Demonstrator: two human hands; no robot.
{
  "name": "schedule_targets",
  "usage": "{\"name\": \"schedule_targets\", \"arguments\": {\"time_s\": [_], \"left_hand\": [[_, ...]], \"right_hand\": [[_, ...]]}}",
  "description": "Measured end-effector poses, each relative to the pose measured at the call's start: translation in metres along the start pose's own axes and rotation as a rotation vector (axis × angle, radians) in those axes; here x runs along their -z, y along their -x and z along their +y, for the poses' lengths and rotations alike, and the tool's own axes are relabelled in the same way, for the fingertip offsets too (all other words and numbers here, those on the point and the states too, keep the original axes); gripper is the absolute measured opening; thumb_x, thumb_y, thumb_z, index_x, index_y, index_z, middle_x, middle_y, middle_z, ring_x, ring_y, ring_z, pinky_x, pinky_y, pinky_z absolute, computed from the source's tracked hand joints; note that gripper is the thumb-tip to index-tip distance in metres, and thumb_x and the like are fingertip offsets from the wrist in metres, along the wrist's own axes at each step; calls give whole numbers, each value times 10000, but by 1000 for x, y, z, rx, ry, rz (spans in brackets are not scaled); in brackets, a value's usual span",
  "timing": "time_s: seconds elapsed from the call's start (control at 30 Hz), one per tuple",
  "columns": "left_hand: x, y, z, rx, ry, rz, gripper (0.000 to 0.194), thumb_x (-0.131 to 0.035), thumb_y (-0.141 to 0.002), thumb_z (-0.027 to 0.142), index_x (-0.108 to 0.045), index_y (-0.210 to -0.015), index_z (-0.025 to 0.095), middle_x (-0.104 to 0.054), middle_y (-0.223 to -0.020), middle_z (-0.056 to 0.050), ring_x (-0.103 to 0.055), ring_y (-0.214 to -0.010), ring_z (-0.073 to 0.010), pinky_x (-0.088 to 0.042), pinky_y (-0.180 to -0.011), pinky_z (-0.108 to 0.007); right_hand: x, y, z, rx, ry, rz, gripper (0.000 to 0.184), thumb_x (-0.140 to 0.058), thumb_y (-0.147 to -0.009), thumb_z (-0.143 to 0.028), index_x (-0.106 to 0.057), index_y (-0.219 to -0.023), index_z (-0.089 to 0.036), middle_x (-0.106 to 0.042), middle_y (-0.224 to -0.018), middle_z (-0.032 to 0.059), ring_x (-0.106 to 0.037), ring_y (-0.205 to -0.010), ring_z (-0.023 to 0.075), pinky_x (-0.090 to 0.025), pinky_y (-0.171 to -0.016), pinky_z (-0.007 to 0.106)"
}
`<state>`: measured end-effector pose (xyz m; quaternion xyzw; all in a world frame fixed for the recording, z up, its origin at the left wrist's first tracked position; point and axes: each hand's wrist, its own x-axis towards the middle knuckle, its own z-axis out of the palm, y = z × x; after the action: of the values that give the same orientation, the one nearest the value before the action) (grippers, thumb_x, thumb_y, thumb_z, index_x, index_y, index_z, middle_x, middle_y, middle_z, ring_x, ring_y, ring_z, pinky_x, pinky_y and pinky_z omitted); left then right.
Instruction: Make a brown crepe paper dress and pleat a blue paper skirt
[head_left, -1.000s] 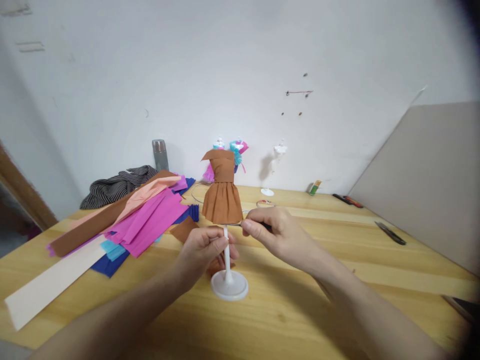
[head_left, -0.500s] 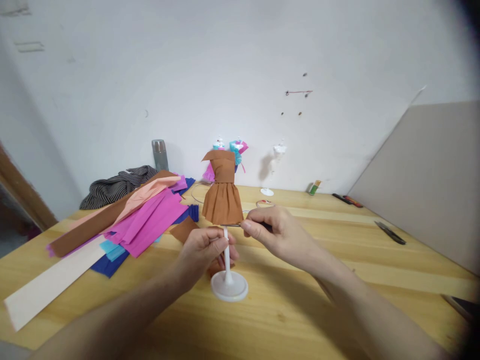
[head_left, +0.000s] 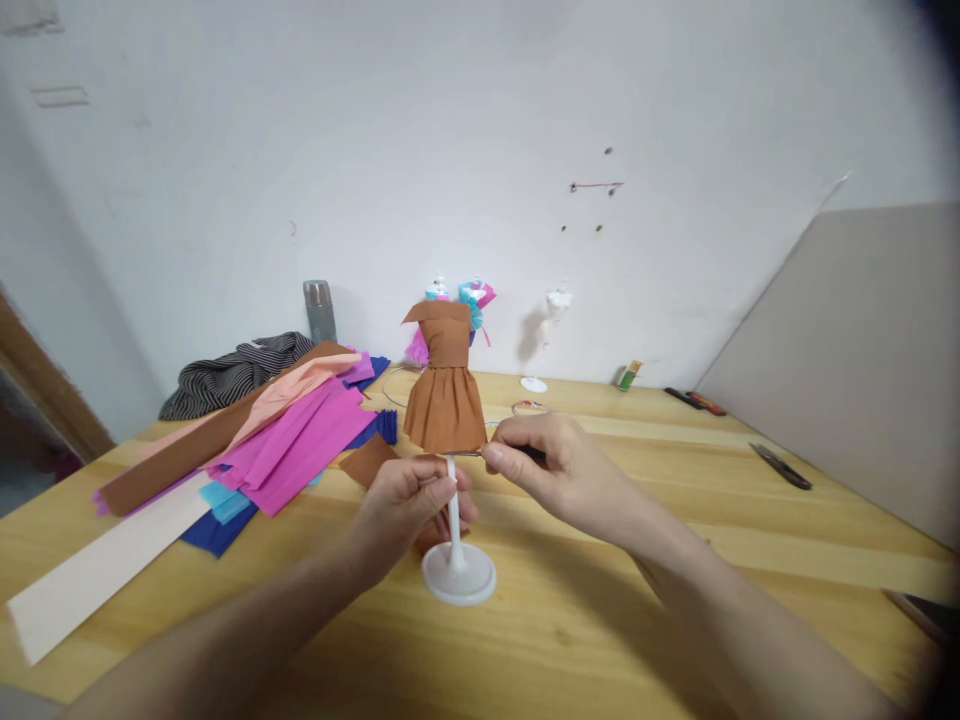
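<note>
A small brown dress [head_left: 447, 405], with a pleated skirt and a folded strip across its top, is on a mannequin stand [head_left: 459, 575] with a white post and round base. My left hand [head_left: 409, 495] is closed around the post just under the skirt's hem. My right hand [head_left: 551, 460] grips a thin metal tool [head_left: 471, 454] with a dark handle, its shaft lying along the hem at the post. Its exact kind is hidden by my fingers. Behind my left hand lies a brown crepe paper piece [head_left: 367, 460].
Several crepe paper sheets [head_left: 292, 450] and a striped cloth [head_left: 232, 375] lie at left, near a flask [head_left: 320, 312]. A bare white mannequin [head_left: 556, 310] and two dressed ones stand at the back. At right lie a cutter [head_left: 705, 403] and a dark-handled tool [head_left: 781, 466].
Almost nothing differs. Both hands keep their places at the post and hem; the dress and the metal tool's shaft sit very slightly lower in view.
</note>
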<state>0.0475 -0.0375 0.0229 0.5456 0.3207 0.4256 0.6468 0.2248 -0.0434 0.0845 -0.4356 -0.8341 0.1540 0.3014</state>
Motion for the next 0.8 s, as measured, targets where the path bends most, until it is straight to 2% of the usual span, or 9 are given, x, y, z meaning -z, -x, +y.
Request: {"name": "schedule_targets", "arguments": {"time_s": [0.27,0.5,0.8], "left_hand": [[-1,0,1,5,12,2,364,-699,-647,460,-597,-752,127,-646,-618,-32,-557,-490,-105,-419,-471,-213],[0,1,-2,-4,13,27,353,-696,-656,447,-579,-746,127,-655,-627,-39,-579,-511,-120,-443,-496,-226],[1,0,-3,-13,16,18,352,-691,-664,450,-586,-745,124,-662,-631,-45,-580,-509,-117,-450,-494,-221]], "right_hand": [[2,0,0,-21,-55,-47,435,-358,-869,-435,-445,-540,-165,-282,-501,-45,-263,-473,82,-194,-460,255],[0,0,0,4,-35,-5,400,-386,-865,-405,-374,-537,-175,-285,-514,-47,-272,-494,81,-221,-492,255],[-1,1,1,-3,-60,9,325,-435,-838,-367,-443,-581,-169,-376,-533,-26,-322,-527,98,-253,-497,248]]}}
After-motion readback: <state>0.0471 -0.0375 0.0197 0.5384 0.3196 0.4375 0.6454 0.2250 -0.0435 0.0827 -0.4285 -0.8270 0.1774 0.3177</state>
